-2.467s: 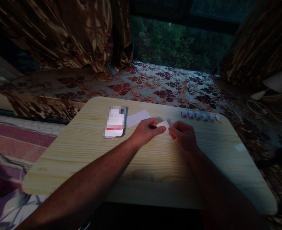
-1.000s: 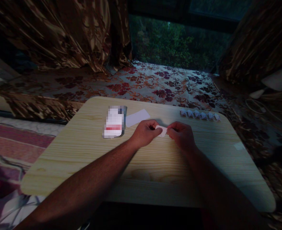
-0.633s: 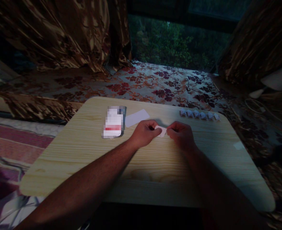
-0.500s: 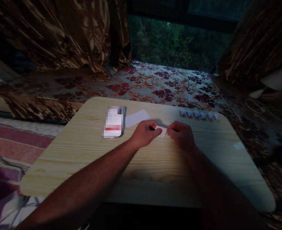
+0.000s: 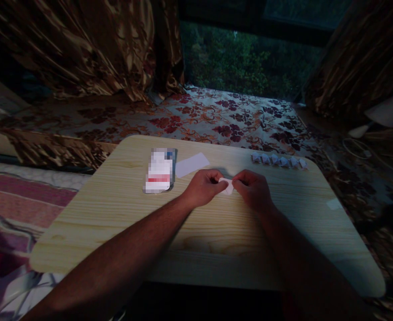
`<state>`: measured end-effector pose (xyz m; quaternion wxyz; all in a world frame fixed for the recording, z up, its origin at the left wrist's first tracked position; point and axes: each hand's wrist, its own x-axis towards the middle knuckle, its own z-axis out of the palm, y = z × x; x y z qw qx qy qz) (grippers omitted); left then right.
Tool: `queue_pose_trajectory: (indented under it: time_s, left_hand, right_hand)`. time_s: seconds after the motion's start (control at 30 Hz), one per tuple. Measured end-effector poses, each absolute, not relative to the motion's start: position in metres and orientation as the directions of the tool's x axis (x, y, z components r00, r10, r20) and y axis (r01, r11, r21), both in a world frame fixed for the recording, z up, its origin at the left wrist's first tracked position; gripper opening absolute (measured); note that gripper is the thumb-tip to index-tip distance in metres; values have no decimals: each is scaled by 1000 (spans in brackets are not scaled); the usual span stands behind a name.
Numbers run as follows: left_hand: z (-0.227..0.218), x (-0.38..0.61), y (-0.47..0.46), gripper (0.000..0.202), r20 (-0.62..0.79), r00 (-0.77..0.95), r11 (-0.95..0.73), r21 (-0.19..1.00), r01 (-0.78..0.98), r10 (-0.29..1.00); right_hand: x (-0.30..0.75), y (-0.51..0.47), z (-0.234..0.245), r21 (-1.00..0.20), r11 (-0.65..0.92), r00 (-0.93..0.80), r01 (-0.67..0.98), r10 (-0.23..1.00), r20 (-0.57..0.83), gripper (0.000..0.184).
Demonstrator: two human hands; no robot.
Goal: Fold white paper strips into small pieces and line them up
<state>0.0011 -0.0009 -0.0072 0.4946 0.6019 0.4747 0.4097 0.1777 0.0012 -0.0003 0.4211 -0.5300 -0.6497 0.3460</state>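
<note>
A small white piece of paper (image 5: 227,186) sits between my two hands, low over the light wooden table (image 5: 123,214). My left hand (image 5: 203,187) pinches its left side with curled fingers. My right hand (image 5: 252,189) pinches its right side the same way. Much of the paper is hidden by my fingertips. A flat white paper slip (image 5: 192,164) lies just beyond my left hand. Several small folded paper pieces (image 5: 279,160) stand in a row at the table's far right.
A blurred white and red pack (image 5: 159,175) lies left of the slip. A small pale scrap (image 5: 334,204) rests near the table's right edge. Beyond the table is a floral cloth (image 5: 223,116), with brown curtains (image 5: 83,49) and a dark window behind.
The paper between my fingers has become smaller and more folded, and my hands have drawn closer together. Everything else on the table has stayed in place.
</note>
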Motion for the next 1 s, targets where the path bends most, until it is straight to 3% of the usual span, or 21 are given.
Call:
queue_pose_trajectory:
  time_s: [0.27, 0.5, 1.0]
  left_hand:
    - [-9, 1, 0, 18, 42, 233, -90, 976, 199, 972]
    - [-5, 3, -1, 23, 21, 188, -52, 986, 158, 982]
    - [-15, 2, 0, 15, 39, 244, -75, 988, 136, 969]
  right_hand:
    - [175, -2, 0, -880, 228, -122, 417, 973, 195, 7]
    - [175, -1, 2, -908, 207, -34, 365, 977, 209, 8]
    - [175, -1, 1, -908, 210, -85, 363, 978, 192, 8]
